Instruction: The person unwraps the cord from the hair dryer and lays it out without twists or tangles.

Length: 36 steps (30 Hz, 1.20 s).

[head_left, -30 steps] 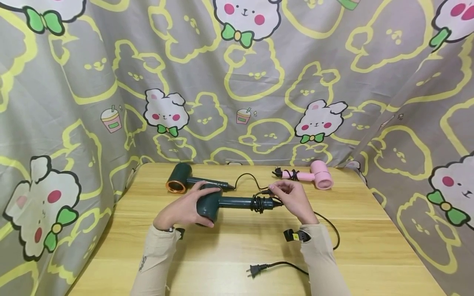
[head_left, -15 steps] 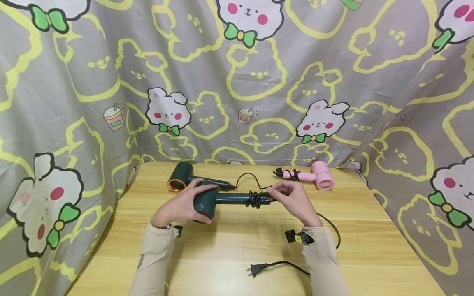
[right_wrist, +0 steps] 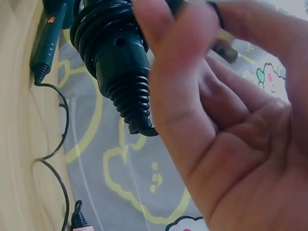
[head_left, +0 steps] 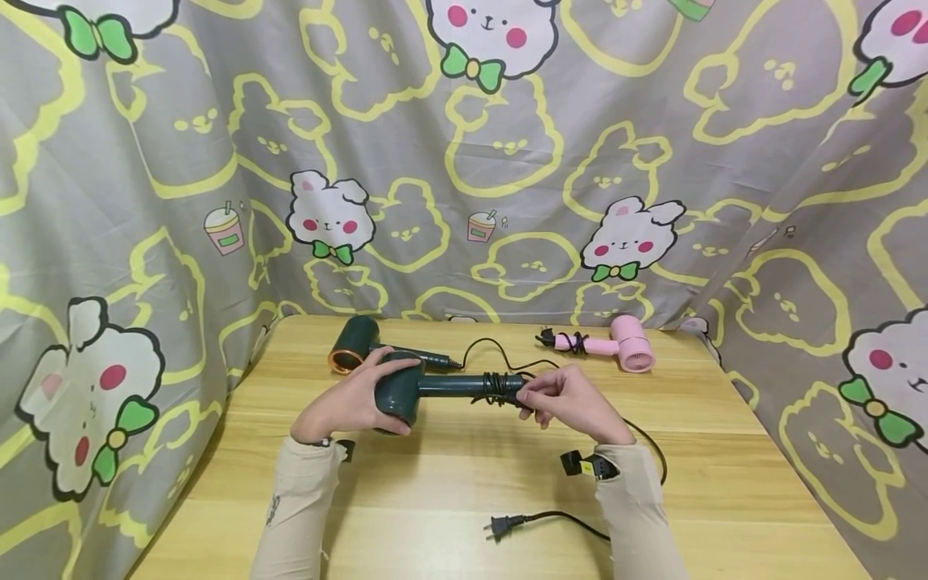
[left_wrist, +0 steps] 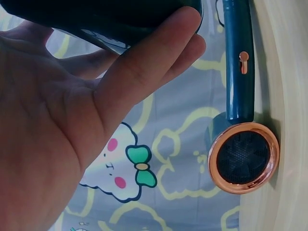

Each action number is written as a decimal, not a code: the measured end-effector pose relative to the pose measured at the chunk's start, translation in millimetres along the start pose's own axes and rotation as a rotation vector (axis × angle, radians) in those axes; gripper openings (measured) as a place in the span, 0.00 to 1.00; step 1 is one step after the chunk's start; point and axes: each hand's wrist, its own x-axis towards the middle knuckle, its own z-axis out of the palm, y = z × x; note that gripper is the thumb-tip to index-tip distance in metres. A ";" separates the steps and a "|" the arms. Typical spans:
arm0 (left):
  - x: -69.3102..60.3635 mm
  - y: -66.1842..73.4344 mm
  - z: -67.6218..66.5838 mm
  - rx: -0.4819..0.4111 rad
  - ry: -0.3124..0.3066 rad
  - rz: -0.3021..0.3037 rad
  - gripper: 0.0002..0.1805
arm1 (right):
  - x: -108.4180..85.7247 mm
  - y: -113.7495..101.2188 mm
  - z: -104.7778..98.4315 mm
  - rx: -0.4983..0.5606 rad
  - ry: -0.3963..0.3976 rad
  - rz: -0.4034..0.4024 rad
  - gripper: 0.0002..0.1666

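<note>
My left hand [head_left: 351, 399] grips the barrel of a dark green hair dryer [head_left: 399, 392] above the table, thumb below and fingers over the top. Its handle [head_left: 453, 387] points right, with a black power cord [head_left: 496, 389] wound in several turns round the end. My right hand [head_left: 569, 403] pinches the cord's plug end beside the wraps; in the right wrist view, blurred fingers mostly hide it, with a brassy prong-like piece [right_wrist: 225, 48] showing. The ribbed cord sleeve [right_wrist: 130, 98] hangs from the handle end there.
Behind lies a second dark green hair dryer [head_left: 355, 345] with a copper rim, its loose cord [head_left: 486, 342] running right. A pink hair dryer [head_left: 631, 345] with wrapped cord lies at the back right. A loose two-prong plug [head_left: 503, 526] rests near the front. Patterned curtains [head_left: 406, 161] enclose the table [head_left: 420, 515].
The held hair dryer has shifted slightly left and up. My right hand has moved from above the handle end to lower beside it, bringing the plug end down against the wraps.
</note>
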 end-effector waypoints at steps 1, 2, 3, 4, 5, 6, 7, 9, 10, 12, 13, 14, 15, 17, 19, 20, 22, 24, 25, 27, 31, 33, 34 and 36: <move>0.1 -0.1 -0.1 0.001 0.000 0.001 0.58 | 0.1 1.4 -0.4 0.000 -0.031 0.001 0.12; 0.1 -0.2 -0.3 0.000 0.001 0.002 0.58 | 0.3 2.9 -0.4 0.004 -0.062 0.002 0.13; 0.2 -0.1 -0.4 0.000 0.001 0.002 0.58 | 0.6 4.6 -0.4 0.008 -0.089 0.001 0.13; 0.0 0.1 -0.7 -0.002 0.002 0.000 0.58 | 0.9 6.2 -0.4 0.006 -0.113 0.000 0.13; -0.1 0.4 -1.0 -0.003 0.003 0.000 0.58 | 1.1 7.9 -0.3 0.003 -0.133 -0.002 0.13; -0.4 0.7 -1.4 -0.004 0.004 -0.001 0.58 | 1.5 9.4 -0.2 0.005 -0.150 0.001 0.13; -0.8 1.0 -1.8 -0.006 0.005 -0.003 0.58 | 1.8 10.9 0.0 0.006 -0.165 0.002 0.13; -1.5 1.0 -2.7 -0.007 0.006 -0.002 0.58 | 2.5 13.6 0.5 0.008 -0.190 0.007 0.13; -1.9 0.8 -3.2 -0.009 0.009 -0.003 0.58 | 2.9 15.0 0.7 0.007 -0.203 0.009 0.14; -2.6 0.5 -4.0 -0.013 0.013 -0.005 0.57 | 3.6 17.8 0.9 0.012 -0.232 0.011 0.14; -2.9 0.2 -4.4 -0.013 0.015 -0.005 0.57 | 4.0 19.5 1.0 0.017 -0.248 0.012 0.14; -3.2 0.1 -4.9 -0.013 0.017 -0.005 0.57 | 4.6 21.3 1.1 0.024 -0.265 0.010 0.14; -3.5 0.3 -5.3 -0.017 0.018 -0.005 0.57 | 5.3 23.2 1.1 0.028 -0.281 0.004 0.14; -4.2 0.7 -6.0 -0.020 0.019 -0.006 0.57 | 7.4 27.9 1.2 0.039 -0.311 -0.006 0.15; -4.6 1.3 -6.4 -0.019 0.017 -0.003 0.57 | 10.0 33.4 1.4 0.045 -0.333 -0.014 0.16; -4.6 1.7 -6.6 -0.020 0.017 -0.002 0.57 | 11.4 36.1 1.6 0.048 -0.342 -0.015 0.17; -4.7 2.3 -6.7 -0.021 0.017 -0.002 0.57 | 14.0 41.5 2.4 0.053 -0.356 -0.008 0.19; -4.8 2.7 -6.7 -0.023 0.017 -0.002 0.57 | 16.4 46.5 3.9 0.059 -0.362 0.012 0.20; -4.9 2.7 -6.7 -0.024 0.018 -0.001 0.57 | 17.4 48.8 4.9 0.063 -0.363 0.025 0.21; -5.1 2.6 -6.7 -0.024 0.018 -0.002 0.57 | 18.6 52.0 6.6 0.073 -0.363 0.050 0.21; -5.1 2.5 -6.7 -0.028 0.013 -0.001 0.57 | 20.7 57.3 8.5 0.091 -0.358 0.093 0.22; -5.1 2.7 -6.7 -0.027 0.010 0.003 0.58 | 21.7 59.7 8.4 0.089 -0.350 0.108 0.21; -5.1 2.9 -6.7 -0.028 0.010 0.003 0.58 | 22.3 61.1 8.3 0.088 -0.346 0.109 0.21; -4.9 3.5 -6.6 -0.027 0.009 0.003 0.58 | 23.7 63.7 7.7 0.084 -0.324 0.121 0.20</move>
